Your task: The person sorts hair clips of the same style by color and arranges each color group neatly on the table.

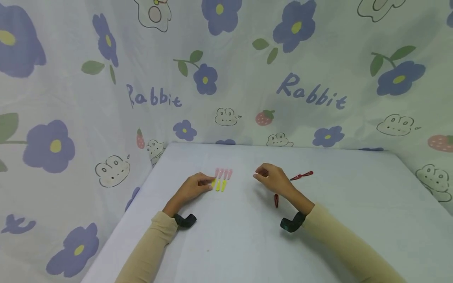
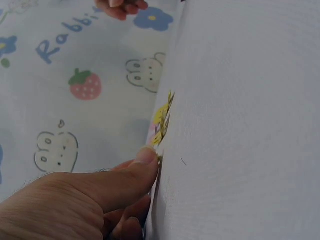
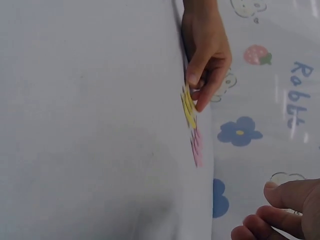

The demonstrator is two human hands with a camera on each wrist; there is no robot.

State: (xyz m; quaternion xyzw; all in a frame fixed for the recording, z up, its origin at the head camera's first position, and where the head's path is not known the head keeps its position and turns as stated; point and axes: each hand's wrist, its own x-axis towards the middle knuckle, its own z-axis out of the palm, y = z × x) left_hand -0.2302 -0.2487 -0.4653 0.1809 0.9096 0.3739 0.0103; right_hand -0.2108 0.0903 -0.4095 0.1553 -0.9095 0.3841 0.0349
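Note:
My left hand (image 1: 194,185) is at the left end of a short row of yellow snap hair clips (image 1: 218,185). Its thumb and fingertips pinch the leftmost yellow clip (image 1: 213,182), which they partly cover. Directly behind that row lie several pink hair clips (image 1: 223,173), side by side with their long axes pointing away from me. My right hand (image 1: 271,177) hovers over the table to the right of both rows, its fingers loosely bent and holding nothing. In the right wrist view the thumb (image 3: 287,194) stands apart from the fingers.
Two dark red hair clips (image 1: 302,175) lie end to end beyond the right hand, and another red clip (image 1: 276,201) lies under the right forearm. A white cloth covers the table (image 1: 233,243). A flower-and-rabbit printed curtain (image 1: 240,78) hangs behind and at the left.

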